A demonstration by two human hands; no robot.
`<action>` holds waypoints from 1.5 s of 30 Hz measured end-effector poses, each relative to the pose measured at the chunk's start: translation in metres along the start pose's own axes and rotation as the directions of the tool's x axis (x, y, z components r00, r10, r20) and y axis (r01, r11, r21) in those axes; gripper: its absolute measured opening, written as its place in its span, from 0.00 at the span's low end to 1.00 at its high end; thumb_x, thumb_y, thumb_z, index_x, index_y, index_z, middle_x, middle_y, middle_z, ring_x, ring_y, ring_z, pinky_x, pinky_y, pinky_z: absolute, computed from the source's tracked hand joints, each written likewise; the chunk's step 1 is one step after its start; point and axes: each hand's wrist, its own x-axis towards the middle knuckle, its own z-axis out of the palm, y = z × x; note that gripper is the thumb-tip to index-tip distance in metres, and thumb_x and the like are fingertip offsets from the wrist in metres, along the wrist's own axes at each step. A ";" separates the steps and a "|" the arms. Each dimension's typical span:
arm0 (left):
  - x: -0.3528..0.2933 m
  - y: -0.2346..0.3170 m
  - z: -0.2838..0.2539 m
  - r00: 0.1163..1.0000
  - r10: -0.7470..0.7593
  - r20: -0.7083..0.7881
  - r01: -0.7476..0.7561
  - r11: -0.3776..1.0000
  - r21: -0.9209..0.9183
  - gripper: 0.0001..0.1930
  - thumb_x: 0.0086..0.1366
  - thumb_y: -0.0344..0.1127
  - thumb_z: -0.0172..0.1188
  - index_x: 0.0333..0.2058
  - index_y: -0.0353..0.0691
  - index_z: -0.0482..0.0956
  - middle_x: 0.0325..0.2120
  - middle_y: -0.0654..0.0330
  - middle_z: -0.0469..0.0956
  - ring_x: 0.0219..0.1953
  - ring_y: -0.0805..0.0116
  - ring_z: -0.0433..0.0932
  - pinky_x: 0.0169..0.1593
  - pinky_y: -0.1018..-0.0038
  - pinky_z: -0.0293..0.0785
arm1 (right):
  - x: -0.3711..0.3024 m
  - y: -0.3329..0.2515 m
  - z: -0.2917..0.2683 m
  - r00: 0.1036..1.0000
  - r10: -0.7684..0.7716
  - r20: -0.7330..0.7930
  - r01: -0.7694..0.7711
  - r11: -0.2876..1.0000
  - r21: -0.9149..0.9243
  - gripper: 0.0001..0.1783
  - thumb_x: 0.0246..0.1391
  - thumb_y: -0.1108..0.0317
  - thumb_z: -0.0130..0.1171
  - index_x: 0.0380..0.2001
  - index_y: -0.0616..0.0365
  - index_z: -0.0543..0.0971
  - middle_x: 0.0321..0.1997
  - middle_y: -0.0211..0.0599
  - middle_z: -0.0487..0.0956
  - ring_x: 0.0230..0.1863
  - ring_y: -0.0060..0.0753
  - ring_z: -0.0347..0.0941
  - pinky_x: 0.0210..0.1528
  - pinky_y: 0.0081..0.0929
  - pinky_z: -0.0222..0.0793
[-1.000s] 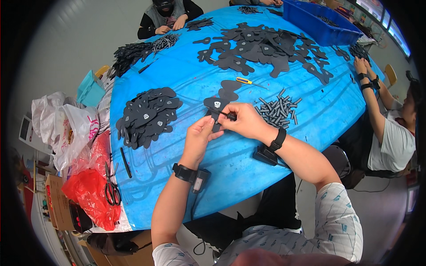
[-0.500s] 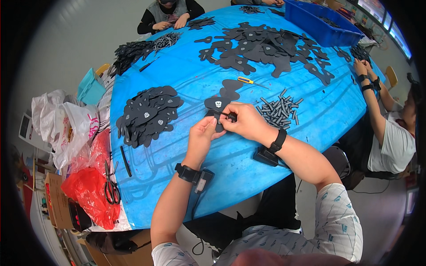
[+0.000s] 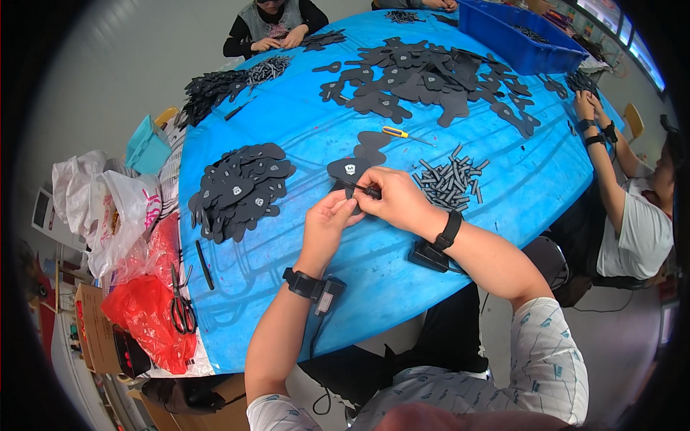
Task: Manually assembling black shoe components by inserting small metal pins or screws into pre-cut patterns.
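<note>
My left hand (image 3: pixel 327 226) and my right hand (image 3: pixel 394 200) meet over the blue table (image 3: pixel 287 136). The right hand pinches a thin black tool (image 3: pixel 368 189) whose tip points left at a flat black teardrop-shaped piece (image 3: pixel 348 171) with a small pale mark. The left hand's fingertips pinch the near edge of that piece. Both wrists wear black bands; a small device hangs from the left one. A stack of similar flat black pieces (image 3: pixel 372 142) lies just beyond.
A pile of finished black pieces (image 3: pixel 237 187) lies to the left, short grey rods (image 3: pixel 449 179) to the right, a yellow-handled screwdriver (image 3: pixel 399 133) beyond. More black cut-outs (image 3: pixel 424 75) and a blue bin (image 3: pixel 519 39) sit far. Other people work opposite and at right. Scissors (image 3: pixel 181 305) lie near red bags.
Both hands stay together at the black piece with only slight finger shifts; nothing else has moved.
</note>
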 end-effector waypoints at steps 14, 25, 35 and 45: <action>0.003 0.003 -0.002 0.959 0.079 -0.271 -0.093 0.995 -0.037 0.10 0.67 0.31 0.51 0.44 0.34 0.75 0.43 0.58 0.78 0.45 0.70 0.77 0.49 0.74 0.75 | -0.002 -0.006 -0.006 0.995 -0.100 0.004 0.100 0.995 -0.001 0.12 0.52 0.68 0.57 0.39 0.63 0.78 0.31 0.41 0.75 0.31 0.38 0.73 0.33 0.30 0.68; 0.004 -0.004 -0.008 0.915 0.176 -0.362 -0.184 0.983 0.011 0.11 0.67 0.30 0.51 0.46 0.34 0.74 0.43 0.56 0.77 0.46 0.70 0.77 0.50 0.73 0.75 | -0.003 -0.015 -0.007 0.988 -0.049 0.143 0.057 0.997 -0.053 0.15 0.51 0.69 0.58 0.44 0.53 0.80 0.28 0.39 0.76 0.29 0.38 0.72 0.31 0.30 0.68; 0.007 -0.009 -0.007 0.913 0.221 -0.342 -0.212 0.975 0.066 0.13 0.68 0.28 0.48 0.49 0.31 0.71 0.47 0.53 0.75 0.47 0.66 0.76 0.51 0.71 0.75 | -0.002 -0.013 -0.009 0.992 -0.026 0.122 0.033 0.998 -0.053 0.14 0.50 0.71 0.58 0.43 0.54 0.81 0.30 0.41 0.77 0.32 0.40 0.73 0.34 0.32 0.69; 0.002 -0.006 -0.006 0.880 0.326 -0.345 -0.235 0.931 0.280 0.13 0.69 0.27 0.46 0.50 0.27 0.69 0.46 0.50 0.75 0.47 0.65 0.76 0.51 0.69 0.77 | -0.004 -0.019 -0.007 0.989 0.016 0.146 -0.006 0.998 -0.069 0.15 0.50 0.72 0.58 0.43 0.54 0.81 0.31 0.42 0.77 0.33 0.42 0.73 0.36 0.32 0.69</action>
